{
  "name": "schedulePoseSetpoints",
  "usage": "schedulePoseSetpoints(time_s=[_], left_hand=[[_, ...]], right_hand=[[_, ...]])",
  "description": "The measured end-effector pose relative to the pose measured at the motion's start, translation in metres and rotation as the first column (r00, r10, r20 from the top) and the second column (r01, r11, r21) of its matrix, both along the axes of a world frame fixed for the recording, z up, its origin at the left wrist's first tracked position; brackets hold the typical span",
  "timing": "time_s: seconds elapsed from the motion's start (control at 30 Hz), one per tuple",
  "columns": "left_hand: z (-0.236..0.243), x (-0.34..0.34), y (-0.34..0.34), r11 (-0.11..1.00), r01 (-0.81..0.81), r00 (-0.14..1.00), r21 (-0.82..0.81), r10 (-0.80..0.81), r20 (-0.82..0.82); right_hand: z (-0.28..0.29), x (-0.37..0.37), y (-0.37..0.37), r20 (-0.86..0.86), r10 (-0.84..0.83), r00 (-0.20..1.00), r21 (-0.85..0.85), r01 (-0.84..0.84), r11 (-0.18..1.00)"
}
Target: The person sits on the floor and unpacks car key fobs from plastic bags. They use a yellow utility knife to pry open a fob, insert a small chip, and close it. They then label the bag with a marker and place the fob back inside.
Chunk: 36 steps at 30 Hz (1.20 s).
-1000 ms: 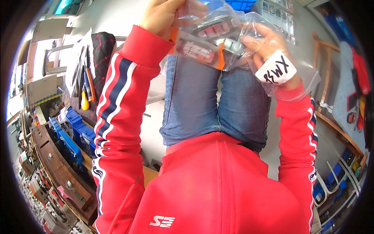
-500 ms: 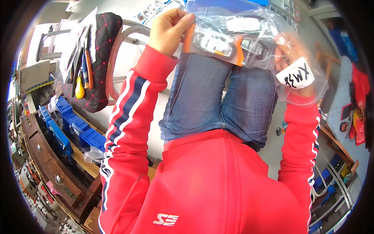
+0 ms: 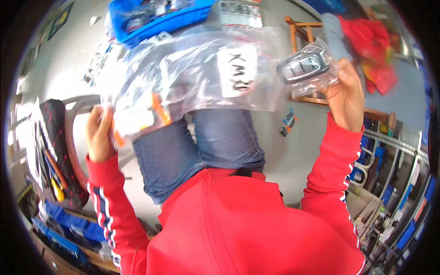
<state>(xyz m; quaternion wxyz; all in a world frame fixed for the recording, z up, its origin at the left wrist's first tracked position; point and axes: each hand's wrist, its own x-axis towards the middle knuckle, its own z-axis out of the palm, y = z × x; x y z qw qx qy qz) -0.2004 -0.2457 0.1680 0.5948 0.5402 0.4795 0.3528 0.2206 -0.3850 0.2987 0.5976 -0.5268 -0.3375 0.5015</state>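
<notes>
A large clear plastic bag point(image 3: 192, 87) with a white handwritten label point(image 3: 237, 71) spreads above my thighs. My left hand point(image 3: 99, 133) pinches its left end, near some orange-trimmed pieces point(image 3: 159, 110) blurred inside the bag. To the right of the bag, my right hand point(image 3: 346, 94) is closed on a car key fob point(image 3: 305, 68), dark with a silver rim and grey buttons. The fob sits in its own small clear wrapper, which my thumb and fingers grip at the right end.
Beyond the bag is a blue bin point(image 3: 120, 27) with wrapped items in it. A black cushion point(image 3: 57, 119) with tools lies at the left, above blue trays point(image 3: 68, 217). On the right stand a wooden chair point(image 3: 293, 27) and metal shelving point(image 3: 389, 142). Small objects point(image 3: 288, 123) lie on the floor.
My right hand has come out of the bag and now holds the wrapped key fob. The bag is stretched out wider. The view has shifted, bringing more of the blue bin into sight.
</notes>
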Motion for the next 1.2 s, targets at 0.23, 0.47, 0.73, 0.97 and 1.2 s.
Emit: schedulePoseSetpoints(time_s=[0.23,0.47,0.73,0.97,1.2], left_hand=[[0.027,-0.010,-0.068,0.864,0.261,0.922,-0.430,-0.355,-0.154],[0.118,0.039,-0.060,0.924,0.169,0.963,0.344,-0.080,-0.258],[0.113,0.112,-0.046,0.987,0.147,0.833,-0.059,-0.092,0.545],[0.092,0.100,-0.054,0.992,-0.120,0.808,-0.044,0.123,0.576],[0.089,0.070,-0.052,0.994,-0.096,0.862,-0.048,0.107,0.496]], right_hand=[[0.043,-0.010,0.013,0.186,-0.052,0.981,0.168,0.021,0.986],[0.024,-0.091,0.060,0.173,0.224,0.959,0.114,-0.245,0.963],[-0.011,-0.143,0.058,-0.135,0.249,0.959,0.088,-0.239,0.967],[-0.040,-0.177,0.042,-0.304,0.390,0.869,-0.010,-0.413,0.911],[-0.035,-0.168,0.048,-0.193,0.471,0.861,-0.038,-0.486,0.873]])
